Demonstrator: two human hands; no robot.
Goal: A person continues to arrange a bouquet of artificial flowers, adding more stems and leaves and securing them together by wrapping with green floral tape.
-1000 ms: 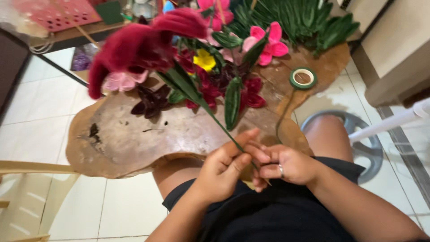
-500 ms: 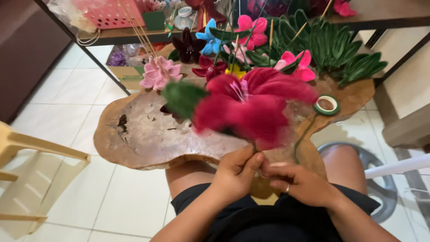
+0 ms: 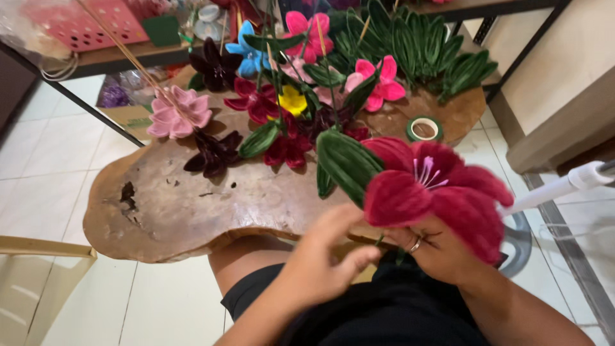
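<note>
— Any packages, labels, signs or screens here?

— A brown cardboard box (image 3: 131, 116) sits on the floor under the shelf at upper left, behind the wooden counter (image 3: 179, 211); a purple bundle (image 3: 115, 96) lies just beside it. A clear plastic bag (image 3: 32, 40) rests at the shelf's left end.

— Any labels, signs or screens?

— None that can be made out.

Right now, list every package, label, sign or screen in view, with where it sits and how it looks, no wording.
Cardboard box: on the floor under the shelf, upper left; brown, boxy, partly hidden.
Clear plastic bag: top left corner on the shelf; crumpled, see-through.
Pink basket: beside the bag; perforated plastic.
No signs or screens show.
</note>
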